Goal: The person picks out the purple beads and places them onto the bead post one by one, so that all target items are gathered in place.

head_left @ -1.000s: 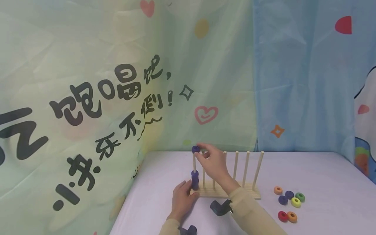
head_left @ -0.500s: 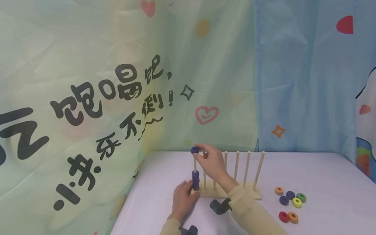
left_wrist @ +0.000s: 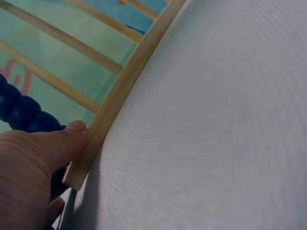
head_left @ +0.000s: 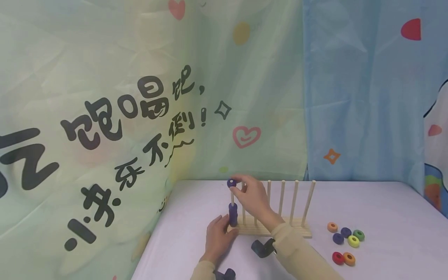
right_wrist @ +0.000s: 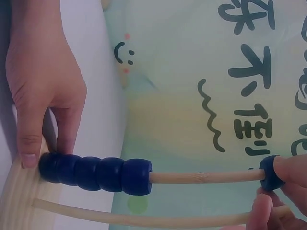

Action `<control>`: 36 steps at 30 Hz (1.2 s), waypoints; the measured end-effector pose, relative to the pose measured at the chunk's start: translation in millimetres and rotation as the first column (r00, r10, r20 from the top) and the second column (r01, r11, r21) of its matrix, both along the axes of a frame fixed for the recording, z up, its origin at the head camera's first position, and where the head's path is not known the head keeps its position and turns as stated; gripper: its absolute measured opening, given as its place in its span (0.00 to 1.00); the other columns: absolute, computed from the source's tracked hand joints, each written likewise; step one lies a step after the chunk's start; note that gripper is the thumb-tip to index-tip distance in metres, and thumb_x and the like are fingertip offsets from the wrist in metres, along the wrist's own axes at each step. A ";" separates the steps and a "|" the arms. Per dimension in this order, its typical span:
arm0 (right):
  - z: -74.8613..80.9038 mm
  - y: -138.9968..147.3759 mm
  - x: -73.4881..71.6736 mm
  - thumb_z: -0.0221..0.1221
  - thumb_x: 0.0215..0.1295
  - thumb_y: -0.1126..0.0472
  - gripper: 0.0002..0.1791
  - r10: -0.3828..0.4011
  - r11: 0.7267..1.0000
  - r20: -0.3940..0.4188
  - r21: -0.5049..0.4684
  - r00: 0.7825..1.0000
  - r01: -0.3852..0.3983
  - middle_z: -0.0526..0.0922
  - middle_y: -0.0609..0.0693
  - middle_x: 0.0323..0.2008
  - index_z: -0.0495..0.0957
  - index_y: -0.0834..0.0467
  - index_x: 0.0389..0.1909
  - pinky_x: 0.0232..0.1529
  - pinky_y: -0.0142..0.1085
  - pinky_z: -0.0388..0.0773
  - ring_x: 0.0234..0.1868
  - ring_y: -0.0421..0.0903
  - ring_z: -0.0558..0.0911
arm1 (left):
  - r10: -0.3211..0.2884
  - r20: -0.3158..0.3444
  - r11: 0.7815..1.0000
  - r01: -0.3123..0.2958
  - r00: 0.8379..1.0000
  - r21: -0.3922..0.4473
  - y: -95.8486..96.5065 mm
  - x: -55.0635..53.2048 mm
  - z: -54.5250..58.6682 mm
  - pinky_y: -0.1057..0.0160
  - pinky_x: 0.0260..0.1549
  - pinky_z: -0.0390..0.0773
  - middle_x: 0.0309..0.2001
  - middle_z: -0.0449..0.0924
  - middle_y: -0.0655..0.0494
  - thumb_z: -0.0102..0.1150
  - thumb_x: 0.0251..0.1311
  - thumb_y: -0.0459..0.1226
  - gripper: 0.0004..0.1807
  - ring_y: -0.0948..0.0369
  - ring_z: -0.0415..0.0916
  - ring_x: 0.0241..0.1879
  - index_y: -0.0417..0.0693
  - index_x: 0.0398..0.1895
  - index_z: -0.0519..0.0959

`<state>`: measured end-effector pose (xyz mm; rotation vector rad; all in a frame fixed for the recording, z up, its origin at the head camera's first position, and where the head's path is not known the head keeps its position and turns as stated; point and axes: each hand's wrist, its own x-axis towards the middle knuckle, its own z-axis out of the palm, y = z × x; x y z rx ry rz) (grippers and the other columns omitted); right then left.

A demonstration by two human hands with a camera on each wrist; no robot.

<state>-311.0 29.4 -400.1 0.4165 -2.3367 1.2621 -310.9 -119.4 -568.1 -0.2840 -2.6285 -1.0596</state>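
My right hand [head_left: 253, 197] pinches a dark blue bead [right_wrist: 272, 172] between thumb and fingers at the top of the leftmost peg [right_wrist: 206, 177]. In the head view the peg's pale tip shows in the bead's hole. Lower on that peg sits a stack of blue beads [head_left: 233, 215], with a stretch of bare wood between. My left hand [head_left: 217, 236] grips the left end of the wooden peg rack [left_wrist: 117, 96], thumb on its base beside the stack. Some left fingers are hidden behind the base in the left wrist view.
Several loose beads lie right of the rack: an orange bead [head_left: 332, 227], blue beads, a green bead [head_left: 358, 235], a yellow bead [head_left: 353, 241], a red bead [head_left: 338, 258] and another orange one. Bare pegs [head_left: 295, 202] rise from the rack. A printed curtain [head_left: 245, 97] hangs behind the table.
My right hand has come down slightly with the blue bead, whose hole now shows the peg's tip. My left hand stays at the rack's end.
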 end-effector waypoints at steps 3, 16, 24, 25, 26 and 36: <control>-0.6 0.8 0.4 0.66 0.60 0.60 0.16 -0.011 1.000 -0.005 -0.002 1.000 0.011 0.85 0.47 0.43 0.82 0.54 0.49 0.29 0.32 0.75 0.28 0.39 0.77 | 0.006 0.007 1.000 -0.006 1.000 0.007 0.5 0.4 0.1 0.40 0.66 0.61 0.58 0.80 0.55 0.68 0.54 0.47 0.30 0.47 0.69 0.64 0.52 0.62 0.77; -1.4 3.2 3.2 0.67 0.60 0.62 0.14 0.001 0.996 -0.100 -0.088 0.995 -0.010 0.85 0.47 0.44 0.83 0.56 0.48 0.27 0.29 0.80 0.29 0.40 0.81 | 0.021 0.004 1.000 -0.021 1.000 0.012 0.0 2.1 0.6 0.39 0.64 0.63 0.58 0.80 0.51 0.68 0.53 0.48 0.31 0.46 0.70 0.63 0.48 0.61 0.77; -4.5 5.0 14.6 0.65 0.60 0.65 0.12 0.033 0.985 -0.099 -0.165 0.995 -0.049 0.86 0.48 0.37 0.83 0.56 0.45 0.25 0.31 0.80 0.27 0.41 0.81 | 0.008 -0.015 1.000 -0.008 1.000 0.017 0.4 1.7 -0.2 0.39 0.64 0.63 0.57 0.81 0.49 0.69 0.53 0.46 0.30 0.45 0.70 0.63 0.46 0.60 0.77; -6.5 5.5 15.9 0.65 0.60 0.65 0.12 0.035 0.984 -0.093 -0.172 0.995 -0.051 0.86 0.48 0.37 0.83 0.57 0.45 0.25 0.31 0.80 0.27 0.41 0.81 | 0.009 -0.014 1.000 -0.009 1.000 0.016 0.4 1.5 -0.5 0.39 0.64 0.63 0.57 0.81 0.49 0.69 0.53 0.46 0.30 0.45 0.70 0.63 0.46 0.60 0.77; -9.1 6.1 16.9 0.65 0.60 0.66 0.12 0.035 0.983 -0.088 -0.176 0.996 -0.050 0.86 0.48 0.37 0.83 0.57 0.45 0.26 0.30 0.80 0.27 0.41 0.81 | 0.009 -0.015 1.000 -0.009 1.000 0.016 0.5 1.3 -0.7 0.39 0.64 0.63 0.57 0.80 0.49 0.69 0.53 0.46 0.31 0.45 0.70 0.63 0.45 0.60 0.77; -41.7 14.9 24.9 0.66 0.58 0.67 0.10 -0.007 0.981 -0.018 -0.193 1.000 0.003 0.86 0.47 0.34 0.84 0.57 0.42 0.25 0.29 0.78 0.24 0.38 0.80 | 0.000 -0.026 1.000 0.001 1.000 0.026 0.0 0.0 -1.1 0.40 0.64 0.63 0.56 0.81 0.49 0.69 0.53 0.46 0.31 0.44 0.70 0.62 0.45 0.60 0.77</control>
